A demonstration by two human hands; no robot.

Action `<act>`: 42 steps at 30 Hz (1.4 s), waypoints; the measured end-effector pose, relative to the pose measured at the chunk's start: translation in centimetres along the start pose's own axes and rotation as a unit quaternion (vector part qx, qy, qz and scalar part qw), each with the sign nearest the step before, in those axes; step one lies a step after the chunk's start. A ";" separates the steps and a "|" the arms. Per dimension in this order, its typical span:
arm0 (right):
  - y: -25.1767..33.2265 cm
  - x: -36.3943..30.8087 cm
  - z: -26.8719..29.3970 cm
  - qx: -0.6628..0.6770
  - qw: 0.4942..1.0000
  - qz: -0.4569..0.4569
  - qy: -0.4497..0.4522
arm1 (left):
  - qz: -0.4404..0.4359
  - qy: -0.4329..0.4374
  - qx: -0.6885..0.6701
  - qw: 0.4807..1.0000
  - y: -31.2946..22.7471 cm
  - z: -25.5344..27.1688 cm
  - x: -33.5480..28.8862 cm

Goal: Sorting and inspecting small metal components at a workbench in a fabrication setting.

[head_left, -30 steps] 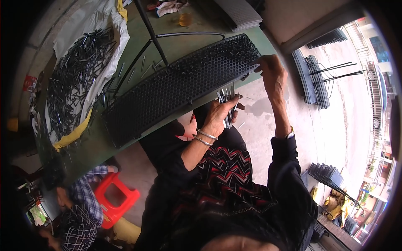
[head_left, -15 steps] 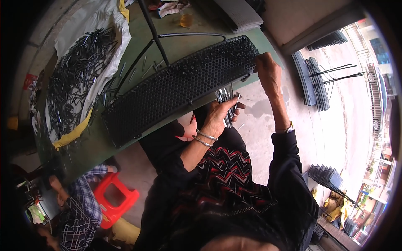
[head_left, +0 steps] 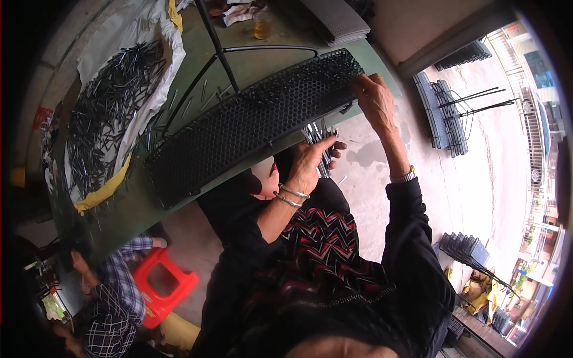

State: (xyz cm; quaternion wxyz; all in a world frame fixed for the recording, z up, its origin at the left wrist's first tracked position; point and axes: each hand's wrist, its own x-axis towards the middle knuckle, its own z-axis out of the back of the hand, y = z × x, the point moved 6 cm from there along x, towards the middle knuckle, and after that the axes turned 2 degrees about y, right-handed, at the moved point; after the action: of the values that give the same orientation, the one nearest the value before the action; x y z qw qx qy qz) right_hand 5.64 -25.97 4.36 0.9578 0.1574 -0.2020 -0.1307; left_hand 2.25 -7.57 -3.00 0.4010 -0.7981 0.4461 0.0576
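Note:
A long black panel (head_left: 239, 122) full of small holes lies slantwise along the near edge of the green table (head_left: 128, 224). Dark pins crowd the holes toward its right end. My left hand (head_left: 311, 160), below the panel's near edge, is closed around a bundle of thin metal pins (head_left: 323, 149). At the panel's right end, my right hand (head_left: 375, 98) has its fingers pinched together at the surface; whatever they hold is too small to make out.
An open white sack (head_left: 119, 113) heaped with dark pins lies on the table's left. Black rods (head_left: 224, 62) stand behind the panel. Grey panels (head_left: 337, 21) are stacked at the back, near a cup (head_left: 262, 30). A red stool (head_left: 161, 286) and another person (head_left: 110, 316) are at lower left.
My right hand has shifted slightly left along the panel's right end. My left hand still grips the pins in nearly the same place.

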 end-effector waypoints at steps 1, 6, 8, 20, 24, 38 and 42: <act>0.0 0.0 0.0 -0.007 1.000 -0.014 -0.001 | -0.005 -0.004 0.005 1.000 -0.1 0.0 -0.1; 1.2 -1.5 0.3 -0.015 0.999 -0.041 -0.018 | -0.014 -0.012 0.019 1.000 -0.4 0.2 -0.4; 1.3 -2.5 0.7 0.009 0.998 -0.044 -0.033 | -0.016 -0.014 0.021 1.000 -0.4 0.3 -0.4; 3.3 -7.6 -0.5 0.400 0.863 -0.174 0.255 | -0.021 -0.029 0.068 0.997 -0.8 -0.4 -0.9; 3.1 -7.2 -0.5 0.390 0.868 -0.158 0.266 | -0.016 -0.027 0.081 0.996 -1.0 -0.4 -0.8; 1.4 -1.6 2.5 0.225 0.969 -0.042 -0.095 | 0.030 -0.024 -0.086 0.996 0.2 0.4 0.2; 0.7 -0.8 0.9 0.174 0.981 -0.034 -0.081 | 0.027 -0.026 -0.063 0.997 0.3 0.5 0.1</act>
State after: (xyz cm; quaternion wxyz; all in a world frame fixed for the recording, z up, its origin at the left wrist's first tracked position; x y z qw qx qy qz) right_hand 4.67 -25.25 5.09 0.8911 0.3173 -0.2936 -0.1382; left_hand 2.20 -7.33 -3.54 0.3600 -0.8077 0.4520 0.1174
